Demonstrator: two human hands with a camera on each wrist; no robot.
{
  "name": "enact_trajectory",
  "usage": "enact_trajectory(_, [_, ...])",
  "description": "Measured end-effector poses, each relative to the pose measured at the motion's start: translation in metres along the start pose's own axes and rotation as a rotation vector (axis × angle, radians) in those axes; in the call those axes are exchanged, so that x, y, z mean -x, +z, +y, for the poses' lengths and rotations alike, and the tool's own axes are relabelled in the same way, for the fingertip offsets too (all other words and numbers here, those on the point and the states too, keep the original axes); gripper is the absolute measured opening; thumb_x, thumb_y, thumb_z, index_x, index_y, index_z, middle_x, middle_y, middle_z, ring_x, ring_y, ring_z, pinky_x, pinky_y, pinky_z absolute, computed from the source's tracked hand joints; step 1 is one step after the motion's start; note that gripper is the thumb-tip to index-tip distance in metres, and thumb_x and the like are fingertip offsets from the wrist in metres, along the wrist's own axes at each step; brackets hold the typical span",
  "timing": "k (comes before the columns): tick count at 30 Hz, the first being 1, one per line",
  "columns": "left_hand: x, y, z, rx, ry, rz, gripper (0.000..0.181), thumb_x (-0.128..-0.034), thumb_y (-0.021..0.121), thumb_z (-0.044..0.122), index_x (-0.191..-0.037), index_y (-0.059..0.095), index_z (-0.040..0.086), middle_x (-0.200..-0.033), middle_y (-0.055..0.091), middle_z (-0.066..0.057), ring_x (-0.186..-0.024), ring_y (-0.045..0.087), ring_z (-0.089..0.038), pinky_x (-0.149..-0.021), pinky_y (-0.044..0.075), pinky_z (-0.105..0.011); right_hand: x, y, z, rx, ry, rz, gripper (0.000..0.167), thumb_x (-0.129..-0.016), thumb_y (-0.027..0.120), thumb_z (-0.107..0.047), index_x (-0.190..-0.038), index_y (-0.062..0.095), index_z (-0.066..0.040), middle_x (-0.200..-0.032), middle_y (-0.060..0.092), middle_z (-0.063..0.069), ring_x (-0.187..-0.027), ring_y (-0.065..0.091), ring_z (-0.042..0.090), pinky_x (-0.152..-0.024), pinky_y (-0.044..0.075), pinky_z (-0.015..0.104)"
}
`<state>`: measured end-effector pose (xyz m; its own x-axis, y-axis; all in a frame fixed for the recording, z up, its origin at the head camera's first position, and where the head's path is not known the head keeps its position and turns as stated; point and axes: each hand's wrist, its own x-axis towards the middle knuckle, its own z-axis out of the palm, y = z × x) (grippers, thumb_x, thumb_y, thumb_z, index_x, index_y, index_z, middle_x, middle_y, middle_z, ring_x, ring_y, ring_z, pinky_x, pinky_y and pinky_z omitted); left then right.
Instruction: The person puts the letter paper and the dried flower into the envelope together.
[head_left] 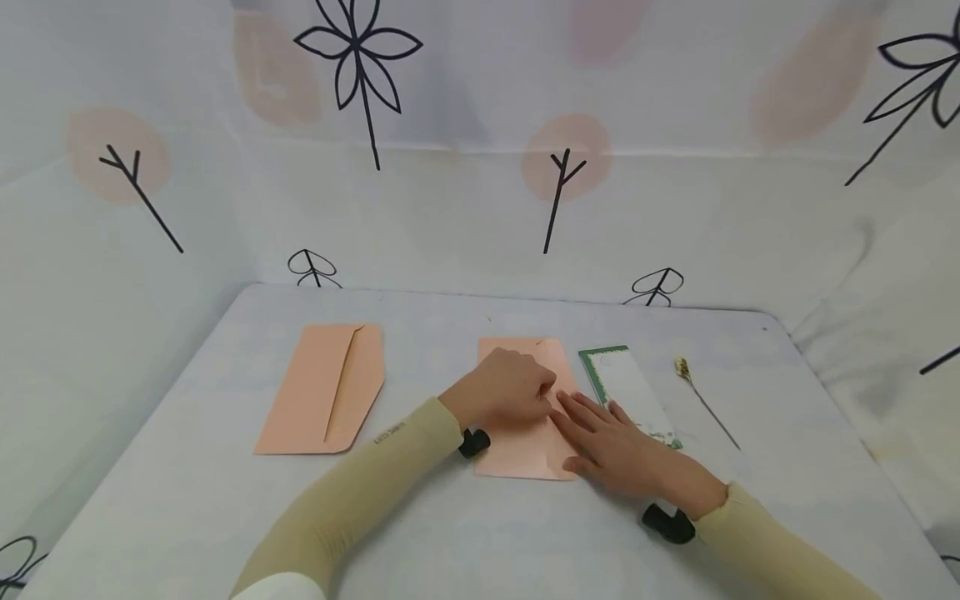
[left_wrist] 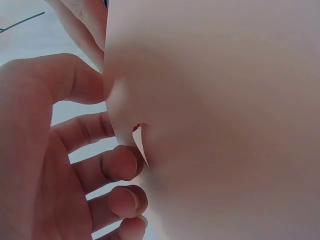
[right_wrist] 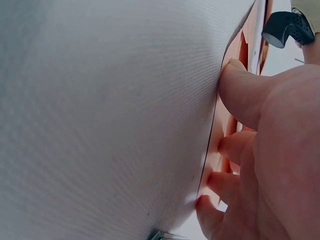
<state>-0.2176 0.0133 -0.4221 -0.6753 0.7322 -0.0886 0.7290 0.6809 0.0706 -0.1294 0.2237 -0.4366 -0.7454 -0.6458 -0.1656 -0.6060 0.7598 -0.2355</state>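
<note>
A peach paper envelope [head_left: 517, 454] lies under both hands. My left hand [head_left: 506, 385] is on its upper middle with curled fingers. In the left wrist view, its thumb and index finger [left_wrist: 95, 131] meet at the edge of the peach paper [left_wrist: 225, 125], which seems pinched there; a small gap shows in the paper. My right hand [head_left: 618, 446] lies on the envelope's right side, fingers extended and spread. In the right wrist view, the right thumb [right_wrist: 242, 92] and fingertips touch the peach paper, partly hidden by the pale tabletop surface [right_wrist: 110, 120].
Left of the hands lies another peach envelope [head_left: 318, 387] with its flap side visible. A white card with a green border [head_left: 626, 375] sits just beyond the right hand. Farther right is a dried flower stem [head_left: 705, 402]. Patterned cloth [head_left: 450, 217] rises behind the table.
</note>
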Motion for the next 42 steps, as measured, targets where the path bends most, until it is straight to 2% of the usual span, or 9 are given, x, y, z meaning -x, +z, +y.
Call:
enact_trajectory(5, [0.003, 0.0, -0.007, 0.061, 0.01, -0.026, 0.024, -0.0975, 0.054, 0.041, -0.082, 0.052, 0.023, -0.065, 0.049, 0.007, -0.06, 0.048, -0.011, -0.056, 0.033, -0.026, -0.001, -0.002, -0.001, 0.007, 0.0, 0.001, 0.07, -0.101, 0.053, -0.044, -0.157, 0.028, -0.009, -0.163, 0.017, 0.016, -0.149, 0.013, 0.039, -0.108, 0.015, 0.071])
enact_trajectory(10, [0.004, 0.004, -0.022, 0.222, 0.046, -0.063, 0.026, -0.0939, 0.061, 0.05, -0.086, 0.055, 0.026, -0.071, 0.052, 0.008, -0.066, 0.051, -0.008, -0.061, 0.037, -0.025, -0.002, -0.001, 0.0, 0.018, -0.023, 0.007, 0.07, -0.102, 0.051, -0.045, -0.157, 0.026, -0.011, -0.163, 0.016, 0.016, -0.149, 0.013, 0.039, -0.107, 0.015, 0.071])
enact_trajectory(14, [0.003, 0.007, -0.031, 0.339, 0.049, -0.103, 0.025, -0.089, 0.069, 0.049, -0.093, 0.057, 0.027, -0.075, 0.052, 0.007, -0.07, 0.051, -0.009, -0.062, 0.038, -0.026, -0.003, -0.002, 0.002, 0.014, -0.037, 0.009, 0.069, -0.103, 0.049, -0.047, -0.157, 0.027, -0.011, -0.164, 0.016, 0.015, -0.149, 0.013, 0.038, -0.107, 0.015, 0.071])
enact_trajectory(22, [0.003, 0.011, -0.038, 0.395, 0.041, -0.153, 0.032, -0.0888, 0.071, 0.049, -0.103, 0.055, 0.026, -0.077, 0.05, 0.004, -0.073, 0.05, -0.011, -0.065, 0.037, -0.026, -0.006, -0.004, 0.005, 0.024, -0.069, 0.036, 0.065, -0.102, 0.053, -0.044, -0.154, 0.036, -0.009, -0.162, 0.023, 0.014, -0.148, 0.019, 0.037, -0.109, 0.017, 0.068])
enact_trajectory(27, [0.002, 0.01, -0.036, 0.415, 0.033, -0.166, 0.033, -0.0888, 0.072, 0.049, -0.103, 0.054, 0.026, -0.077, 0.048, 0.003, -0.073, 0.049, -0.011, -0.065, 0.036, -0.026, -0.008, -0.007, 0.011, 0.029, -0.063, 0.115, 0.054, -0.1, 0.061, -0.034, -0.144, 0.05, -0.005, -0.153, 0.041, 0.015, -0.141, 0.036, 0.035, -0.109, 0.03, 0.056])
enact_trajectory(30, [0.0, 0.008, -0.035, 0.419, 0.035, -0.174, 0.033, -0.0884, 0.072, 0.049, -0.103, 0.054, 0.025, -0.076, 0.047, 0.004, -0.072, 0.048, -0.011, -0.065, 0.035, -0.025, -0.006, -0.01, 0.016, -0.005, -0.055, 0.173, 0.044, -0.099, 0.064, -0.028, -0.136, 0.058, -0.005, -0.147, 0.048, 0.015, -0.134, 0.045, 0.035, -0.103, 0.04, 0.051])
enact_trajectory(34, [-0.001, 0.007, -0.033, 0.419, 0.04, -0.181, 0.033, -0.0883, 0.073, 0.048, -0.103, 0.055, 0.025, -0.075, 0.046, 0.004, -0.071, 0.047, -0.011, -0.064, 0.035, -0.025, -0.001, -0.018, 0.026, -0.046, -0.028, 0.258, 0.031, -0.097, 0.066, -0.018, -0.126, 0.065, -0.007, -0.141, 0.053, 0.016, -0.128, 0.051, 0.036, -0.095, 0.047, 0.05])
enact_trajectory(37, [-0.002, 0.007, -0.033, 0.416, 0.035, -0.188, 0.033, -0.0884, 0.073, 0.047, -0.103, 0.055, 0.025, -0.075, 0.045, 0.004, -0.071, 0.046, -0.011, -0.065, 0.034, -0.025, 0.002, -0.025, 0.035, -0.057, 0.001, 0.342, 0.028, -0.095, 0.067, -0.013, -0.122, 0.067, -0.005, -0.139, 0.055, 0.017, -0.121, 0.057, 0.036, -0.09, 0.05, 0.049])
enact_trajectory(42, [0.0, 0.005, -0.03, 0.409, 0.008, -0.216, 0.032, -0.0886, 0.073, 0.047, -0.103, 0.055, 0.026, -0.076, 0.044, 0.004, -0.075, 0.046, -0.011, -0.067, 0.033, -0.025, 0.011, -0.031, 0.051, -0.085, 0.007, 0.518, 0.029, -0.091, 0.071, -0.006, -0.119, 0.067, -0.003, -0.132, 0.058, 0.016, -0.097, 0.066, 0.029, -0.072, 0.054, 0.041])
